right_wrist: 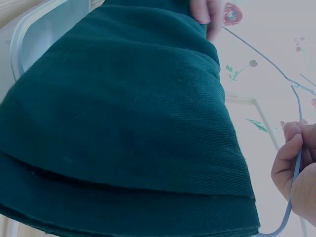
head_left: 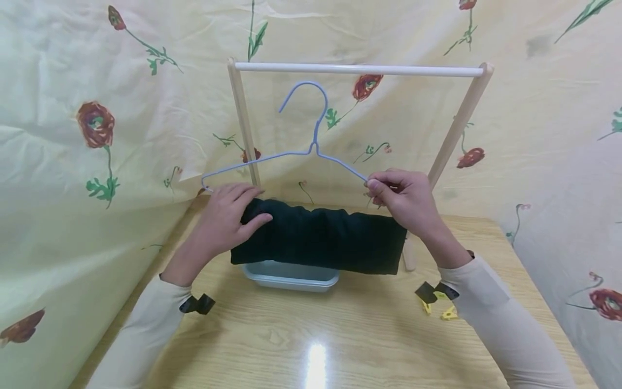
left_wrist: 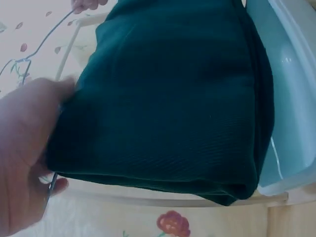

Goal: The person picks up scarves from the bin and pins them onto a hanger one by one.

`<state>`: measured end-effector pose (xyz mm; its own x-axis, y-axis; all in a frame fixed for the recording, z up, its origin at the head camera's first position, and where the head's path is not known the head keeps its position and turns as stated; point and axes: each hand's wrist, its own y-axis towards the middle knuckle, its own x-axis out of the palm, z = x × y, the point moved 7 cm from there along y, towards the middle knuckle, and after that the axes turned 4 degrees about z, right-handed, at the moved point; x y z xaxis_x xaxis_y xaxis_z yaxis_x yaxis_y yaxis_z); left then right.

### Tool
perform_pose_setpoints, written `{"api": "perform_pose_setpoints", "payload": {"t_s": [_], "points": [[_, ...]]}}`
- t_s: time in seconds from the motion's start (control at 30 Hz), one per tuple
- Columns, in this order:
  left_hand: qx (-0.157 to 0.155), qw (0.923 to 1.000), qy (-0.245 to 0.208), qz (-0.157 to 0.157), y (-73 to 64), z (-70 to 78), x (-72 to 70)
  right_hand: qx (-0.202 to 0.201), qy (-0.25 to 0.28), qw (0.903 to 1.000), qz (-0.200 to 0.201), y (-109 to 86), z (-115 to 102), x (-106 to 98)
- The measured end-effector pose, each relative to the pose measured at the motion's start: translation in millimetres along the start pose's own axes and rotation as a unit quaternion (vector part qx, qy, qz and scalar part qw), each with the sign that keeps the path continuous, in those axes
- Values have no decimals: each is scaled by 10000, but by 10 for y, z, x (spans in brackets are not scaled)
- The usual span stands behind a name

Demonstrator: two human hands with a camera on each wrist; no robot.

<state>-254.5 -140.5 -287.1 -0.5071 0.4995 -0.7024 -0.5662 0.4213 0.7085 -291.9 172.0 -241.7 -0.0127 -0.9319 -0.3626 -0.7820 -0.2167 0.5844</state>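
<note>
A blue wire hanger (head_left: pixel 316 138) is held up in front of a rack, its hook pointing upward. Over its lower part drapes a folded dark green cloth (head_left: pixel 320 237), nearly black in the head view. My right hand (head_left: pixel 408 200) pinches the hanger's right shoulder between thumb and fingers; the right wrist view shows the wire (right_wrist: pixel 297 168) running through that hand. At the opposite end, my left hand (head_left: pixel 228 216) rests on the cloth's upper left corner, fingers stretched over the top edge and thumb across the front. Cloth covers the hanger's lower bar.
Behind stands a rack with wooden posts (head_left: pixel 459 127) and a white rail (head_left: pixel 359 69). A light blue tub (head_left: pixel 296 282) sits on the wooden table (head_left: pixel 272 335) beneath the cloth. Yellow clips (head_left: pixel 449 313) lie by the right forearm. Flower-printed fabric (head_left: pixel 58 178) surrounds the table.
</note>
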Motion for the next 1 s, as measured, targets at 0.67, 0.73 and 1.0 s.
{"api": "perform_pose_setpoints", "payload": {"t_s": [0.67, 0.73, 1.0], "points": [[-73, 9605, -2478, 1266, -76, -267, -18, 271, -276, 9991, -200, -43, 154, -19], [43, 9673, -2233, 1203, -67, -249, -34, 247, -179, 9994, -173, -38, 148, -22], [679, 9910, -781, 852, 17, -25, -11, 151, 15, 9998, -126, -20, 110, -5]]}}
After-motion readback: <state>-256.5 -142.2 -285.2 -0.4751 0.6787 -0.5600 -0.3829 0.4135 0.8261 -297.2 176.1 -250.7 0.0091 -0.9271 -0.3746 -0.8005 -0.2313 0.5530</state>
